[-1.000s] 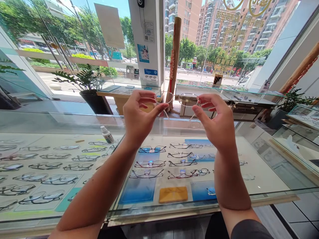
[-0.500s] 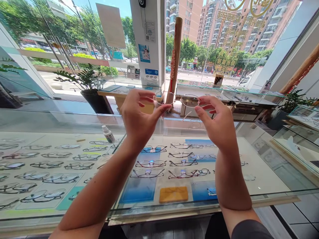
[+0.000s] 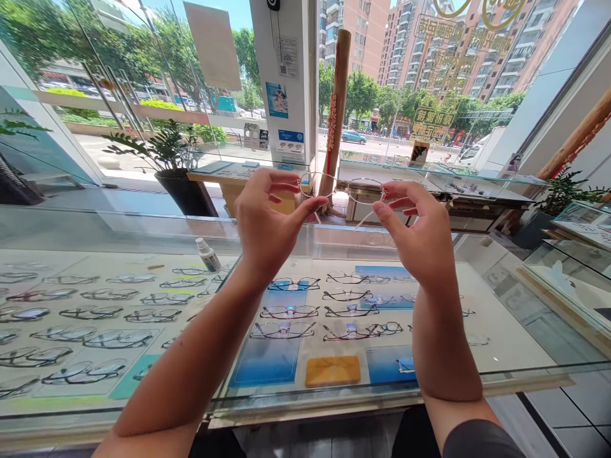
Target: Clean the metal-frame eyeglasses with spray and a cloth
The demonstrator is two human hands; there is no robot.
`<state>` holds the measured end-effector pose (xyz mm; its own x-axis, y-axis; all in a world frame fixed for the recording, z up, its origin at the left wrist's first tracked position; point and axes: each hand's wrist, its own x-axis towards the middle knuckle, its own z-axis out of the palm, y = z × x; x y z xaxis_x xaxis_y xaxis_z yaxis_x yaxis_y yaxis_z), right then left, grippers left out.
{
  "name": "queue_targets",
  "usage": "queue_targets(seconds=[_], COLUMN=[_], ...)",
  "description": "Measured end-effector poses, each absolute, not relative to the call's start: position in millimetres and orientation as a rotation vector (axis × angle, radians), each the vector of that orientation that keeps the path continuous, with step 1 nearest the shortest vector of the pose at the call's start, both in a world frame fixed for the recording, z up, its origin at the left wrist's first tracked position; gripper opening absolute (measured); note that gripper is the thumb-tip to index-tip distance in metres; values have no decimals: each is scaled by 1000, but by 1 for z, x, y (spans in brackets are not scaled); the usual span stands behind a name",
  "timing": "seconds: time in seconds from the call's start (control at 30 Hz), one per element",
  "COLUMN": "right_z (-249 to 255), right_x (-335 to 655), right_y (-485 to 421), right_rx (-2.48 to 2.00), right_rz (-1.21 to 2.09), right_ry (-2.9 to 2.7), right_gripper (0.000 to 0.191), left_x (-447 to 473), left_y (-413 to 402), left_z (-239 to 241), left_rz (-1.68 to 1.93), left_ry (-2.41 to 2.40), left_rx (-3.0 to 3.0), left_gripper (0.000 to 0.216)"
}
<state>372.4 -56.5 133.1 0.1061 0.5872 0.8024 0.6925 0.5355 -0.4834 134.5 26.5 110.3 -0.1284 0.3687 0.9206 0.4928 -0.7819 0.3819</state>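
Observation:
I hold a pair of thin-rimmed glasses [image 3: 344, 189] up in front of me, above a glass display counter [image 3: 334, 388]. My left hand [image 3: 270, 222] pinches the left lens rim between thumb and fingers. My right hand [image 3: 417, 232] pinches the right rim the same way. The clear lenses face away from me, and the pale temple arms hang down and back toward me between my hands.
Under the counter glass lie several rows of spectacle frames [image 3: 329, 312] on white and blue pads, with an orange cloth [image 3: 331, 371] near the front. A small white bottle [image 3: 207, 254] stands on the left. Potted plants [image 3: 172, 165], a wooden post [image 3: 334, 108] and shop windows lie beyond.
The glasses and both hands have stayed almost in place, shifting only slightly right and up. The grip is unchanged.

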Motion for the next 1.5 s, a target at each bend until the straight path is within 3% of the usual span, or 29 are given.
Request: queue_targets(seconds=[0.93,1.5], right_z=[133,133], right_x=[372,365], right_y=[-55,-54], right_rx=[-1188,-1135], right_rz=[-45,-148], right_ry=[-1573,-1565], right_gripper=[28,23], left_x=[137,131], left_y=[19,47], left_z=[112,109], left_rz=[-2031,-2248], left_ry=[-952,-1022], left_rx=[-1910,-2203], left_gripper=[47,50])
